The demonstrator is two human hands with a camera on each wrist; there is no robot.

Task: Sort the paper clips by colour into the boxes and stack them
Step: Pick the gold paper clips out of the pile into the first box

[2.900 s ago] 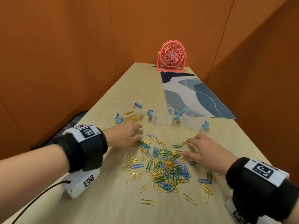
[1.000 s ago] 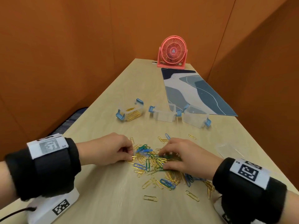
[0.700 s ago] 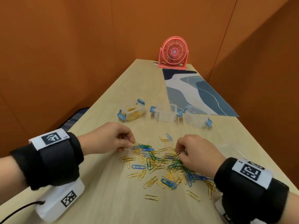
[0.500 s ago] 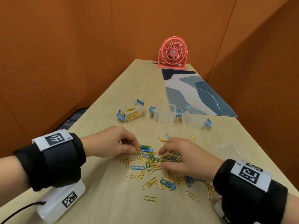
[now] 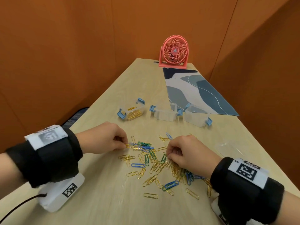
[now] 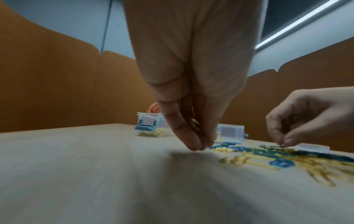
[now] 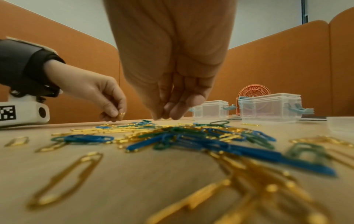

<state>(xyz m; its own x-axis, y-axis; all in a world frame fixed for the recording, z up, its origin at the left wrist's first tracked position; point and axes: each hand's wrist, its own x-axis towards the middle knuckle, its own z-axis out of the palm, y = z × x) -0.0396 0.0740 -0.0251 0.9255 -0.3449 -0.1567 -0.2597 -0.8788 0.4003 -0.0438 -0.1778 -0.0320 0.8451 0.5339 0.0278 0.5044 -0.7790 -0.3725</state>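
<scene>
Left fingers: your left hand [image 5: 103, 138] pinches gold paper clips [image 5: 128, 146] between thumb and forefinger at the pile's left edge; the right wrist view shows gold at the tips.
Right fingers: your right hand [image 5: 190, 155] is curled with its tips down on the pile's middle; whether a clip is gripped I cannot tell.
Step in hand: likely gathering gold clips for the left box.
Doing it well: lift each clip clear before you carry it, since tangled neighbours of another colour may trail along; check the bunch is all gold before dropping.
Pile: mixed paper clips [image 5: 155, 166] lie loose on the desk [image 5: 100, 200] between your hands, gold, blue and green; too many and too overlapped to count, gold plainly the most.
Boxes: three clear boxes with blue latches stand beyond the pile; the left box [image 5: 132, 111] holds gold clips, the middle box [image 5: 164, 113] and right box [image 5: 195, 117] look empty.
Stacking: not yet begun.
</scene>
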